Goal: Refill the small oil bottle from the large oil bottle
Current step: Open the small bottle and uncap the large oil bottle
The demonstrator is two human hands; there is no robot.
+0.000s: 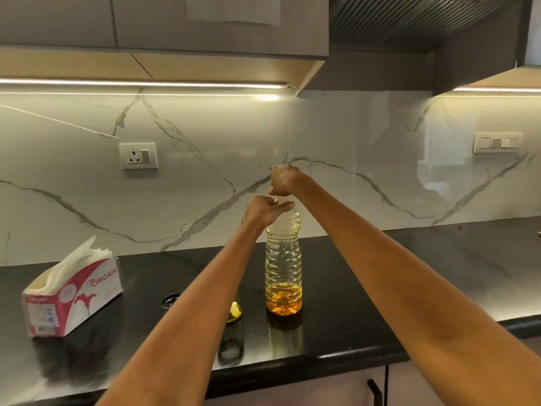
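The large oil bottle stands upright on the dark countertop, directly under both hands, with amber oil filling only its lowest part. The right hand is closed in a fist over the top of the bottle, fingers curled round the cap region; the cap itself is hidden inside the grip, so whether it is on, loosened or off cannot be told. The left hand sits just below the right, its fingers pinching the bottle at the shoulder and neck. In the inspector's judgement this is a bracing hold, placed there to stop the light plastic body turning while the upper hand works the cap. The step in hand therefore appears to be the opening or closing of the large bottle; which of the two cannot be determined. The small oil bottle is a dark glass one with a yellow mark at its neck. It stands beneath the left forearm, just left of the large bottle, and is mostly hidden by the arm. A small dark ring-shaped object, possibly its cap, lies on the counter to the left of that forearm. A tissue box stands well apart, further left of both hands.
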